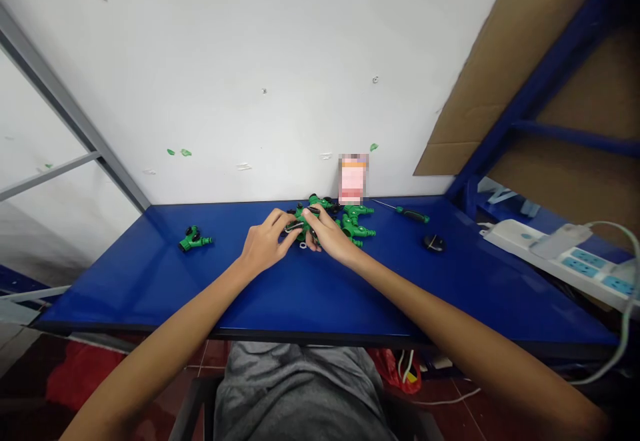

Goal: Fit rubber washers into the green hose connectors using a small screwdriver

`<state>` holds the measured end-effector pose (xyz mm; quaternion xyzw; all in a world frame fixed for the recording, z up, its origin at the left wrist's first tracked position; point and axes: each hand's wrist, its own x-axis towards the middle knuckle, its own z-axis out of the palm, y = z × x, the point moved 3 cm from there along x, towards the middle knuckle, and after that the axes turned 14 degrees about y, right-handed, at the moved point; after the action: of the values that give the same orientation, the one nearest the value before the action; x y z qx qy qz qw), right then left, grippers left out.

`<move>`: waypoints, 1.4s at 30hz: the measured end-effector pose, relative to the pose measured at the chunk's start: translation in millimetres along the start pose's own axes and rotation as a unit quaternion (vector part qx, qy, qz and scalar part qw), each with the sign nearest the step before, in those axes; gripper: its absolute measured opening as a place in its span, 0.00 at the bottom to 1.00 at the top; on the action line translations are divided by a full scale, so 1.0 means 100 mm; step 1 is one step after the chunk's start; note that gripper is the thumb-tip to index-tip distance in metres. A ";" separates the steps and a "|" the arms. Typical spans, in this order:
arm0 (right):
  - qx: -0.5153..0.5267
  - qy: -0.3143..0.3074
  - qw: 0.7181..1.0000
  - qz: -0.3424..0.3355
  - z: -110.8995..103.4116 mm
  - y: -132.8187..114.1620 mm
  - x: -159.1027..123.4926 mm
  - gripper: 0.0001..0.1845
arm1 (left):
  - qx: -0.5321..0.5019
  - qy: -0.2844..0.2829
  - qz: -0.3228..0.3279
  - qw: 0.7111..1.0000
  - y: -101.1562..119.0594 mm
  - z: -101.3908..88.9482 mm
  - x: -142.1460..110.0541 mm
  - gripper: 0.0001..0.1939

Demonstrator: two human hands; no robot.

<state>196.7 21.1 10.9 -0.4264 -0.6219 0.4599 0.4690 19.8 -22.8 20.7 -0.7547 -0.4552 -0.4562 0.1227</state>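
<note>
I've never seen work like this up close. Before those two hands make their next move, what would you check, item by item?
1. Left hand and right hand both gripping the green Y hose connector: ok.
2. Connector's parts properly seated: cannot tell, the fingers hide them.
3. Small white ring lying loose just below the hands: ok.
4. Right hand clear of the pile of green connectors: cannot tell, they look very close.
5. Green-handled screwdriver lying apart from the hands: ok.
</note>
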 end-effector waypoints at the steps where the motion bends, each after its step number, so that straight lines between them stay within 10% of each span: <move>1: -0.010 -0.004 1.000 0.000 0.02 0.00 -0.01 0.25 | 0.026 -0.019 0.002 0.999 0.01 0.01 -0.02 0.17; 6: -0.003 -0.020 0.999 -0.028 0.07 0.00 -0.05 0.26 | 0.103 -0.110 -0.023 0.988 0.01 0.08 -0.03 0.14; 12: 0.038 -0.048 0.996 -0.066 0.13 0.02 -0.07 0.28 | 0.094 -0.077 -0.075 0.990 0.00 0.05 -0.03 0.12; 22: -0.161 0.003 0.977 -0.143 0.08 0.01 -0.09 0.15 | -0.212 -0.021 -0.287 0.934 -0.12 0.25 -0.06 0.24; 31: 0.194 -0.028 0.980 0.021 0.02 0.00 0.04 0.26 | -0.154 -0.020 -0.205 0.966 -0.08 -0.02 0.02 0.16; 42: 0.213 0.016 0.976 0.047 -0.14 -0.03 0.13 0.25 | -0.160 -0.056 -0.094 0.981 -0.06 -0.06 0.03 0.20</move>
<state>207.6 35.1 18.2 -0.3527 -0.4811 0.5964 0.5371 11.6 -21.5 24.9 -0.7430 -0.4514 -0.4893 -0.0688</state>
